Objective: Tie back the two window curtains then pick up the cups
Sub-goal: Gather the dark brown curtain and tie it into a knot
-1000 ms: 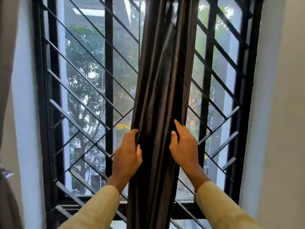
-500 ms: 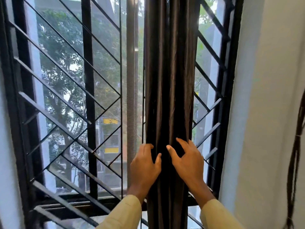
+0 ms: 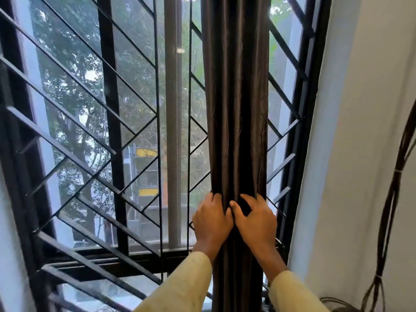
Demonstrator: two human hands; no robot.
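Observation:
A dark brown curtain (image 3: 236, 109) hangs gathered into a narrow column in front of the right part of the window. My left hand (image 3: 211, 221) wraps around its left side and my right hand (image 3: 256, 221) around its right side, at the same height. The thumbs nearly touch at the front of the bunched cloth. Both wrists carry pale yellow sleeves. No second curtain and no cups are in view.
A black metal window grille (image 3: 108, 122) with slanted bars stands behind the curtain, with trees outside. A white wall (image 3: 360, 131) lies to the right. Dark cables (image 3: 391, 199) hang down along it and coil at the bottom right corner.
The curtain has been squeezed into a tighter bundle and shifted toward the right side of the window. My two hands have come closer together until the thumbs almost meet.

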